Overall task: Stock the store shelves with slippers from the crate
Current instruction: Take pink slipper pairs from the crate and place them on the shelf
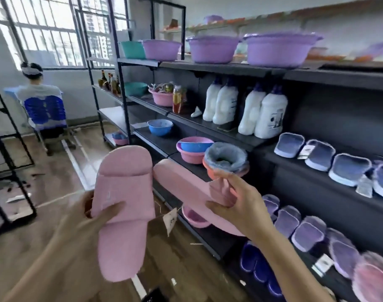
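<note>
I hold a pair of pink slippers in front of the dark shelving. My left hand (92, 216) grips one pink slipper (123, 205) at its middle, toe end up. My right hand (236, 203) pinches the strap of the second pink slipper (186, 188), which lies slanted with its sole facing me. A white tag (170, 221) on a string dangles between the two. Blue slippers (321, 153) line the middle shelf on the right, and purple slippers (304, 229) and dark blue ones (258, 267) fill the lower shelf. No crate is in view.
Purple basins (280, 50) stand on the top shelf, white detergent bottles (271, 114) below them. Pink and blue bowls (192, 148) and a furry-lined tub (226, 159) sit just behind the slippers. A person sits on a blue chair (44, 112) at far left. Black racks (3, 149) stand left.
</note>
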{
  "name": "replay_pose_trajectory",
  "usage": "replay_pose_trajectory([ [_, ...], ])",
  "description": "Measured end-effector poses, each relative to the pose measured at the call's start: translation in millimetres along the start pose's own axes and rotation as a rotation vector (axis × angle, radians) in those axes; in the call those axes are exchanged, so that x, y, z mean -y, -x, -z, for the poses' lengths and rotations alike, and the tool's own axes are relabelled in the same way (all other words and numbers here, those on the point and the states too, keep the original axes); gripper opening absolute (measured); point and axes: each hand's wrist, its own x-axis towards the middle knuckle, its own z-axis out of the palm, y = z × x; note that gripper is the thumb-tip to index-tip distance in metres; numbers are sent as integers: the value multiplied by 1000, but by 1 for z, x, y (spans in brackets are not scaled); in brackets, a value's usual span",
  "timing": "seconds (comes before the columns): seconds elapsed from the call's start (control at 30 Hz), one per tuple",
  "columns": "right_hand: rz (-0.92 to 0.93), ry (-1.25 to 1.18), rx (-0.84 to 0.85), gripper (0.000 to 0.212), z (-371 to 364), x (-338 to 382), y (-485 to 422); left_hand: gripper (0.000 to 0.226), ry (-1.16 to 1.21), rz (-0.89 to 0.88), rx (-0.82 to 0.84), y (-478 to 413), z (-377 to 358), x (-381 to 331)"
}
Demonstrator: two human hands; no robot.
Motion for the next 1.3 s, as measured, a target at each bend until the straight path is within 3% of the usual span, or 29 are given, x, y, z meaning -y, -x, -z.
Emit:
replay_pose_trajectory([
  [0.13, -120, 51, -98, 62, 21, -6, 41, 60, -16, -33, 160, -15, -23, 3],
  [0.23, -258, 138, -181, 63, 39, -3, 80, 52, -39, -69, 313, -10, -51, -6],
  [0.33, -365, 194, -259, 60, 57, 0, 120, 61, -26, -94, 462, 0, -81, -15],
  [0.43, -463, 242, -339, 58, 75, 3, 162, 48, -20, -109, 599, 13, -115, -21],
  [0.63, -575, 354, -506, 61, 122, 9, 237, 42, -8, -157, 860, 54, -182, -50],
  [0.8, -646, 438, -605, 61, 165, 14, 289, 74, 52, -240, 994, 96, -234, -79],
  [1.1, -761, 575, -698, 60, 261, 8, 401, 36, 73, -291, 1116, 221, -337, -130],
  [1.3, -857, 616, -732, 57, 319, -1, 485, 39, 95, -253, 1210, 315, -397, -147],
])
